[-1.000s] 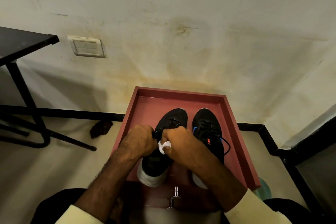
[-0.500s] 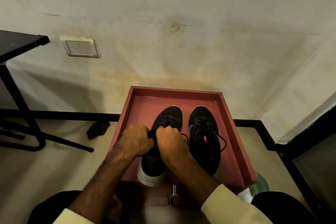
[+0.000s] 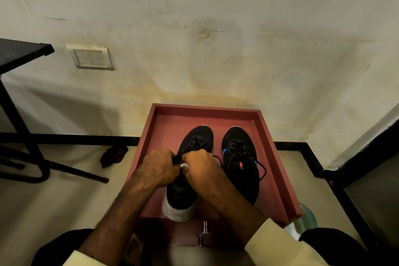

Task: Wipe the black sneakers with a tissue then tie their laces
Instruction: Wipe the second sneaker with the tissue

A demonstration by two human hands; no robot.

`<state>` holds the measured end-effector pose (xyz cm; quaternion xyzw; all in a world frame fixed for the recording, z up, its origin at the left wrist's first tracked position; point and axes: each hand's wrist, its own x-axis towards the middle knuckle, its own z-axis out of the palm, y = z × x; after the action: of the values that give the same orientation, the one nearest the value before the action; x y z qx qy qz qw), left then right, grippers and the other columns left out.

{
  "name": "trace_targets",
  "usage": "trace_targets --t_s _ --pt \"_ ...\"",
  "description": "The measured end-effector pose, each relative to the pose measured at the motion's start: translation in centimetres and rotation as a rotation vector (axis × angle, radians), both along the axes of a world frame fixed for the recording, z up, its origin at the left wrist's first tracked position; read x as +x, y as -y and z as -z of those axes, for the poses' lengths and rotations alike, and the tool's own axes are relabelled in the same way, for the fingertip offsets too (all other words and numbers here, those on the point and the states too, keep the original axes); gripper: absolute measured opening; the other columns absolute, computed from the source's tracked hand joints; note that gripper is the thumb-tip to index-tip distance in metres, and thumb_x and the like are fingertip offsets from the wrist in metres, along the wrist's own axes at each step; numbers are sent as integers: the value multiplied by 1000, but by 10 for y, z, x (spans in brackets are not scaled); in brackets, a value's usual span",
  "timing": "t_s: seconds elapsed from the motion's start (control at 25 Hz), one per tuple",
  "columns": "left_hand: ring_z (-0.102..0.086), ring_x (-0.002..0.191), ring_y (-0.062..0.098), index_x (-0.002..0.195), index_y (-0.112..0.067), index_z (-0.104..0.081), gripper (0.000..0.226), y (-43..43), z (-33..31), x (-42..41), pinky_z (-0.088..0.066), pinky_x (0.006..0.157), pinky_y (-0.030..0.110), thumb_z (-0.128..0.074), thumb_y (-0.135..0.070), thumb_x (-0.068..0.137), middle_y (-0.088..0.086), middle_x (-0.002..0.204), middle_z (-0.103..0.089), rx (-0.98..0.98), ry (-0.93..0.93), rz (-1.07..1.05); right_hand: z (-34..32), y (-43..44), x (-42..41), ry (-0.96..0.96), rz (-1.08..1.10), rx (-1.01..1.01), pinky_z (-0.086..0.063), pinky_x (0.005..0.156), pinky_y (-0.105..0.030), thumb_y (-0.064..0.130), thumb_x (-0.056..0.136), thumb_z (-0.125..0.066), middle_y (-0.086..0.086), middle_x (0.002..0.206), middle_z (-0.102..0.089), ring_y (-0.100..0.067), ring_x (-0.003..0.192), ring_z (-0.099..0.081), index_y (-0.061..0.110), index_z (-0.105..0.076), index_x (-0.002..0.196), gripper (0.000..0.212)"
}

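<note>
In the red tray (image 3: 277, 157) the left sneaker (image 3: 197, 139) lies with its long axis from the tray's near edge, where the heel hangs over, toward the far wall, and the right sneaker (image 3: 239, 164) stands beside it, nearer the tray's right wall. Both hands meet over the middle of the left sneaker, equally near to it: the left hand (image 3: 157, 170) and the right hand (image 3: 201, 168) are curled and pinch the black lace (image 3: 176, 158) between them. A bit of white tissue (image 3: 184, 165) shows inside the right hand's fingers.
</note>
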<state>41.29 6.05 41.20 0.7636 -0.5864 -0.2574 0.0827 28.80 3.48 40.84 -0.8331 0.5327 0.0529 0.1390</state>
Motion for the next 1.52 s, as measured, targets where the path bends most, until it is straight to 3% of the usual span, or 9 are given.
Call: trace_targets --t_s 0.16,0.28,0.4,0.56,0.84,1.0,1.2,1.36,1.52 --pt "-68 89 24 115 -10 -71 28 0 -1 2 -60 79 33 -64 -27 94 7 100 -70 -7 24 6 3 -7 -6 100 -15 -225 -52 89 -43 9 98 -58 -10 114 -65 -31 105 -65 10 -65 118 21" --pt "-70 94 25 116 -12 -71 30 -1 0 3 -61 84 35 -67 -30 92 9 107 -72 2 28 11 -9 -7 -6 13 -76 38 -53 85 -38 9 97 -61 -11 95 -67 -31 98 -66 6 -68 96 8" --pt "-70 95 25 120 -14 -70 33 -3 2 6 -61 82 34 -66 -32 92 8 110 -72 7 29 35 -40 2 -48 462 23 141 -59 81 -30 14 91 -71 2 99 -78 -15 91 -72 16 -80 105 17" --pt "-65 119 23 141 -18 -56 50 -8 -5 1 -54 100 34 -63 -24 92 4 134 -65 -99 -54 90 -71 42 -138 774 410 -253 -59 82 -26 23 92 -77 12 105 -77 -8 93 -72 26 -80 109 18" --pt "-57 121 11 117 -34 -67 26 5 -7 -69 -51 102 38 -56 -44 96 -12 131 -62 -490 -119 411 -30 68 -162 514 400 -80 -43 59 -2 17 91 -74 3 111 -77 -10 91 -68 22 -81 110 20" --pt "-61 89 13 108 -30 -58 38 19 1 -95 -56 77 36 -67 -61 87 -11 102 -60 -343 -26 396 -58 34 -165 557 356 40 -58 72 -21 22 88 -78 8 99 -78 -9 89 -73 23 -81 102 15" --pt "-69 90 20 108 -23 -64 27 30 9 -107 -61 83 41 -65 -45 94 -1 102 -71 -209 19 335 -42 4 -113 -56 361 158 -55 92 -32 17 101 -62 -13 120 -69 -28 112 -68 7 -69 121 23" --pt "-69 89 20 108 -22 -66 24 29 11 -105 -61 83 42 -64 -41 94 -1 100 -72 -233 18 314 -33 -16 -107 107 329 -74 -47 83 -41 1 103 -45 -26 117 -64 -42 110 -63 -4 -63 116 23" --pt "-69 89 19 107 -24 -68 24 31 12 -103 -61 83 41 -67 -40 89 -2 98 -72 -217 -25 286 -30 3 -106 -27 379 158 -53 96 -40 10 102 -57 -18 126 -65 -35 116 -64 3 -63 128 28"
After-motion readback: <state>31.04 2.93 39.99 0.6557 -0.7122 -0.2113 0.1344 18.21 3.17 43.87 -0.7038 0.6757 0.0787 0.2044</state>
